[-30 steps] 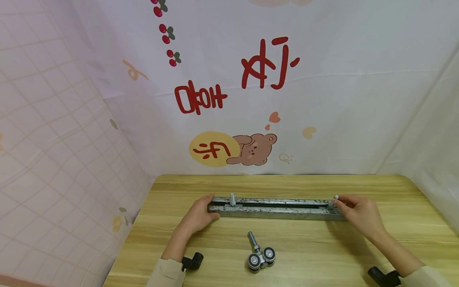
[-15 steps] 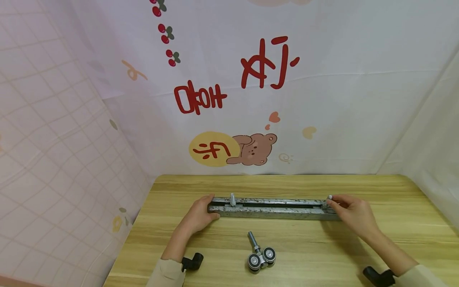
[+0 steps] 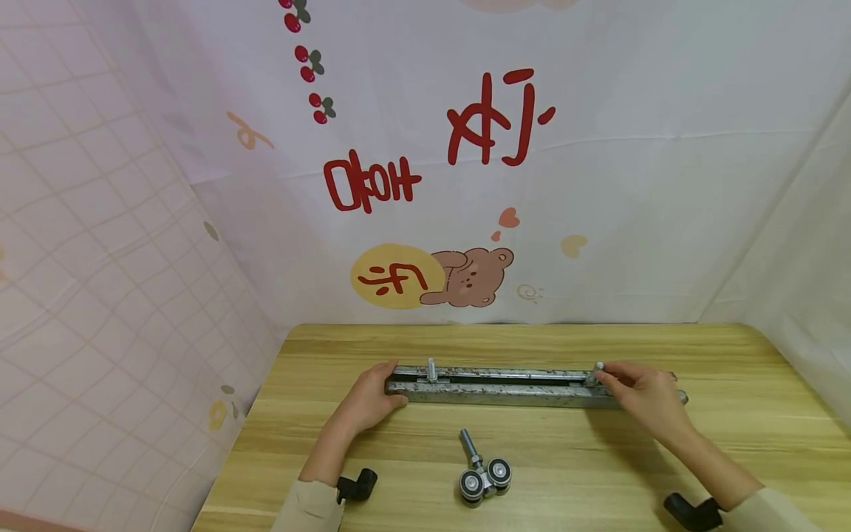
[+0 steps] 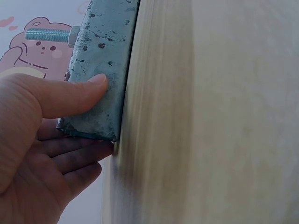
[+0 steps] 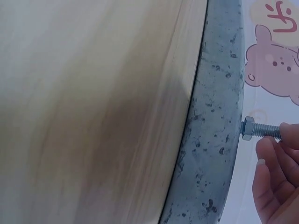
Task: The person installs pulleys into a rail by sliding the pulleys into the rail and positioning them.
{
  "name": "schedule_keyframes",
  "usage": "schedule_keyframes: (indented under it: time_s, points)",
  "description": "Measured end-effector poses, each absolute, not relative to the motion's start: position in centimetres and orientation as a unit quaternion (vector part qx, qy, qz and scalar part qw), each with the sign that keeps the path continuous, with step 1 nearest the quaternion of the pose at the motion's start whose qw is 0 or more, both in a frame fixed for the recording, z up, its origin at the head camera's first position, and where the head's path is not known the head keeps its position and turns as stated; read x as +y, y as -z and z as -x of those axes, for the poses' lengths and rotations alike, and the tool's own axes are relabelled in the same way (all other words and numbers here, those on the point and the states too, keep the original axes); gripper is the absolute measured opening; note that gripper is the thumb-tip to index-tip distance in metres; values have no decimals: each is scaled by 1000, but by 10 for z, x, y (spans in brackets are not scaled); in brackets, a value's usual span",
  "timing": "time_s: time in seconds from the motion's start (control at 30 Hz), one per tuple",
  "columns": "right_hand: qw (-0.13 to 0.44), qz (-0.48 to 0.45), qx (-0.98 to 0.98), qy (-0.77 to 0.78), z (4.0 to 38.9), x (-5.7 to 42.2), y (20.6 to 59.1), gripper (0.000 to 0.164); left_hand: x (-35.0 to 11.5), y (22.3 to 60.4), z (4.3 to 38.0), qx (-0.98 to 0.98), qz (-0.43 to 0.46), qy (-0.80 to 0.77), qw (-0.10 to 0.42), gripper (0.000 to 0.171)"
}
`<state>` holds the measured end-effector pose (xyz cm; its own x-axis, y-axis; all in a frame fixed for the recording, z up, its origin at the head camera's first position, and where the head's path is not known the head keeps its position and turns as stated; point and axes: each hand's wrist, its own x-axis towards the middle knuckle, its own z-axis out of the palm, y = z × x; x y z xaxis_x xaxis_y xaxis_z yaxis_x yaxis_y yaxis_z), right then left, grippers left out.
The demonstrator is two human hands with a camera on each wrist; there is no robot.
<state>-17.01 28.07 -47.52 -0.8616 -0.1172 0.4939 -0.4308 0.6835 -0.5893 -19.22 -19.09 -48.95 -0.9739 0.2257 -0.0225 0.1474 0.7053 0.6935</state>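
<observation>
A speckled, worn metal track (image 3: 505,397) with a slot along its top lies across the table. My left hand (image 3: 369,396) grips its left end, thumb on the front side, as the left wrist view shows. Close to that hand, a threaded bolt (image 3: 431,369) stands upright out of the slot. With thumb and fingers, my right hand (image 3: 654,397) pinches the upper part of a second upright bolt (image 5: 265,131), which has a nut at its base. What carries these bolts inside the track is mostly hidden.
A loose roller trolley (image 3: 486,480), with black-and-silver wheels and a threaded bolt, lies on the wooden table (image 3: 565,465) in front of the track. A printed white cloth (image 3: 631,185) hangs behind the table and at its sides.
My right hand has moved left along the track with the pinched bolt, and the track's right end now shows. The left hand and the loose trolley have stayed put.
</observation>
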Motion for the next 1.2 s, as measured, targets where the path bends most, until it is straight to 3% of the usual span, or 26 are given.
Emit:
schedule_keyframes:
  time_s: [1.2]
  points:
    - [191,-162,-890,-380,174,249,479,15,-191,489,192,922,-104,-368,56,79]
